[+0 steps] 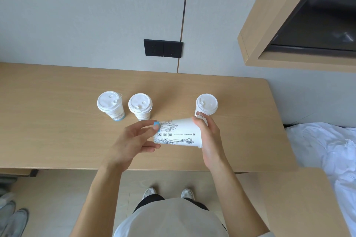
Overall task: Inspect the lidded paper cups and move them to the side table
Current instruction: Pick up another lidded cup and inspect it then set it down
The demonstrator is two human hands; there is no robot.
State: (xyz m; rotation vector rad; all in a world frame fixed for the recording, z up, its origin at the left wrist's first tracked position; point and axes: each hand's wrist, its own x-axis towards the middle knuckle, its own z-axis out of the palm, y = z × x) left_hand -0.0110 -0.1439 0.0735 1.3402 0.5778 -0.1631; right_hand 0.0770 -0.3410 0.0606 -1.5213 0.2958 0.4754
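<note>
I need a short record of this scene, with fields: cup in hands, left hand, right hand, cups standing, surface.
cup in hands: held cup, lying sideways above the desk
left hand: left hand grips the base end
right hand: right hand grips the lid end
cups standing: three upright, lidded: left cup, middle cup, right cup
surface: wooden desk

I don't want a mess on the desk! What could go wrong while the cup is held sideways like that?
1. The held cup lies on its side between the left hand and right hand. If there is drink inside, it might leak at the lid end.
2. The right hand is very near the standing cup behind it and could knock it over.
</note>
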